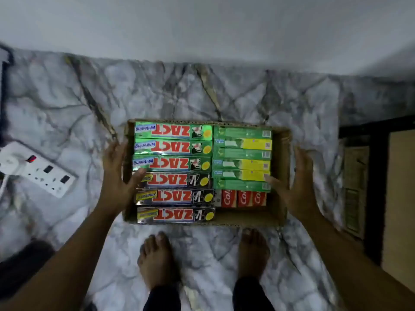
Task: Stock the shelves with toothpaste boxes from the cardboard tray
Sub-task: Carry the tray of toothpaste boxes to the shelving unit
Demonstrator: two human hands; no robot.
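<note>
Tray (pixel 279 173): we see an open cardboard tray flat on the marble floor (pixel 67 104), just beyond our bare feet (pixel 157 259), near the white wall (pixel 202 25).
Left column: six long Zact boxes lie flat side by side; the three far ones are green boxes (pixel 173 147), the three near ones black boxes (pixel 175 197).
Right column: smaller green-yellow boxes (pixel 242 159) are stacked in rows, with red boxes (pixel 243 199) just nearer; bare cardboard shows along the right side and the near right corner.
Left hand (pixel 118 176): we hold it wide over the tray's left wall, fingers outside, thumb reaching in and touching the end of the farthest black box; it closes on nothing.
Right hand (pixel 296 182): we hold it wide at the right wall, fingers spread along the outside, thumb inside by the green-yellow boxes; it grips no box.
Power strip (pixel 40 169): it lies on the floor, well left of the tray.
Shelf (pixel 379 176): a dark frame stands at the right edge, with a flat carton (pixel 356 189) beside it.
</note>
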